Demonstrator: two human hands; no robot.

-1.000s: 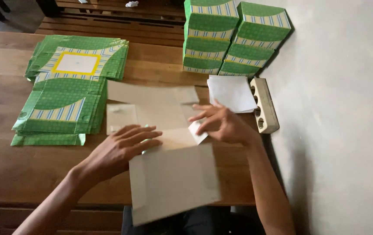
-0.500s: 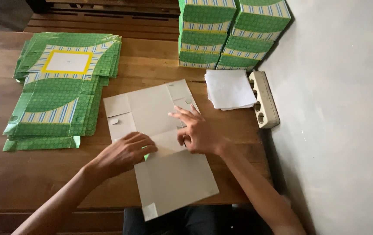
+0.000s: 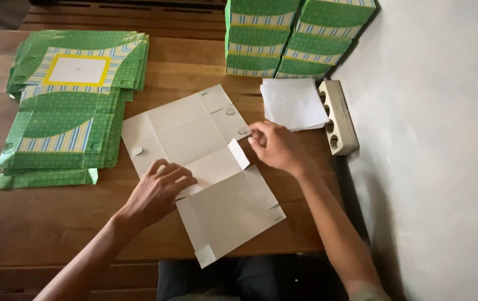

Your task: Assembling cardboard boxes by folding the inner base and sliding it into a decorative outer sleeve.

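A flat, unfolded cardboard box blank [image 3: 194, 145], plain side up, lies on the wooden table [image 3: 38, 223] in front of me. My left hand [image 3: 158, 189] presses down on its middle, near a fold line. My right hand [image 3: 275, 146] is at the blank's right edge, fingers curled by a side flap and a small raised tab [image 3: 238, 153]. Whether it pinches the flap I cannot tell.
A stack of flat green printed box blanks [image 3: 66, 111] lies at the left. Assembled green boxes [image 3: 297, 36] are stacked at the back. A pile of white paper sheets [image 3: 292, 103] and a beige power strip [image 3: 338, 117] sit by the wall [image 3: 445, 139] on the right.
The view shifted, and the blank now sits straighter on the table. My right hand moved from the blank's middle out to its right edge. My left hand stayed pressed on the middle.
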